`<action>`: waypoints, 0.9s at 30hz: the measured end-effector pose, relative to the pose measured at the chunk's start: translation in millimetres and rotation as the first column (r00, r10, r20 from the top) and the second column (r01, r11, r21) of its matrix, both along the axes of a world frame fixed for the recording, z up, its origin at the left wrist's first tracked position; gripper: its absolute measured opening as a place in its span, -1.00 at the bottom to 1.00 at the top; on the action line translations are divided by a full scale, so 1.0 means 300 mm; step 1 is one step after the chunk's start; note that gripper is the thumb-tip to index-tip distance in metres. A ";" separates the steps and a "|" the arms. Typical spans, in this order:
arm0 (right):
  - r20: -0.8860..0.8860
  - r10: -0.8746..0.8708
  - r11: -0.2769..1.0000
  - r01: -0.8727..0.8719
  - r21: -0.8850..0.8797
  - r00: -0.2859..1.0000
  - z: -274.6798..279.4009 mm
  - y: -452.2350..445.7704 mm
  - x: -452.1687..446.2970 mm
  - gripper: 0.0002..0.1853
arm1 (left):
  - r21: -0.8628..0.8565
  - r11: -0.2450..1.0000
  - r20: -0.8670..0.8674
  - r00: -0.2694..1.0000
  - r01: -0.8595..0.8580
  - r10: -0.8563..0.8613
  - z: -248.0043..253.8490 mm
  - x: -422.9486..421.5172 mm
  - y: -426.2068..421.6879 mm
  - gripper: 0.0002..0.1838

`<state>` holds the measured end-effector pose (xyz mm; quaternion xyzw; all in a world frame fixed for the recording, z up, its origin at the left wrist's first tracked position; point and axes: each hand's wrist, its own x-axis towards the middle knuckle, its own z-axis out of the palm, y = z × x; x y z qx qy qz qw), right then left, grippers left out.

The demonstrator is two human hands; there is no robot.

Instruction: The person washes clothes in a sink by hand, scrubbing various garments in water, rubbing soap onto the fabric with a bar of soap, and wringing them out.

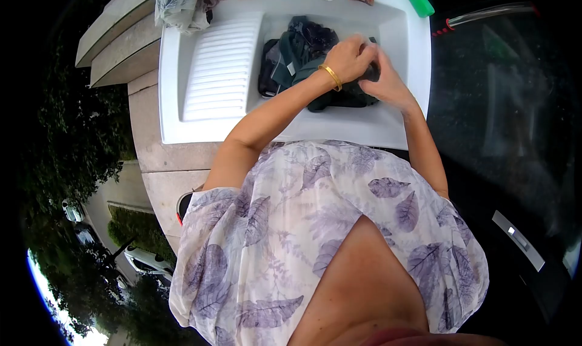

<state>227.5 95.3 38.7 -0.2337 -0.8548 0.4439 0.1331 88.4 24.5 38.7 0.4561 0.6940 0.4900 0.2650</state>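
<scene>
Firstly, dark cloth [292, 47]: bunched in the white sink [339, 131], beside its ribbed washboard [219, 70]; probably soft, limp, heavier and slippery if wet, best gripped by a thick fold. Left hand [347, 58], braceleted: fingers curled inward. Right hand [391, 86]: fingers and thumb curved around cloth; pinch on either hand, cannot tell.

You've got a loose white top [267, 273] w/ purple-grey leaf print [388, 187], some leaves dark, others faint, plus a V-shaped neckline [363, 216] & short, wide slvs [209, 205]. There's a thin gold-coloured bangle [331, 77] on your L wrist [325, 80]
</scene>
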 end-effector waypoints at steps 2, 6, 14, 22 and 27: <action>0.107 0.098 0.989 -0.085 -0.117 0.990 0.098 -0.007 -0.037 -0.16 | 0.117 0.992 0.040 0.998 0.039 -0.044 0.045 0.056 -0.004 -0.54; 0.320 0.011 0.984 0.046 -0.170 0.947 0.129 -0.002 -0.011 -0.49 | 0.121 0.982 0.313 0.933 0.144 -0.175 -0.003 -0.005 0.021 -0.59; -0.223 -0.170 0.917 0.071 -0.393 0.960 0.304 0.043 0.094 -0.68 | -0.384 0.678 0.533 0.750 0.627 -0.391 -0.279 -0.131 -0.050 -0.18; -0.459 -0.508 0.655 -0.019 -0.756 0.729 0.247 0.160 0.094 -0.69 | -0.226 0.796 0.446 0.786 0.561 -0.428 0.011 -0.252 -0.188 -0.38; -0.312 -0.510 0.340 -0.146 -0.929 0.801 0.067 0.099 0.048 -0.68 | 0.102 0.993 0.802 0.596 -0.065 -0.044 0.001 -0.321 -0.201 -0.63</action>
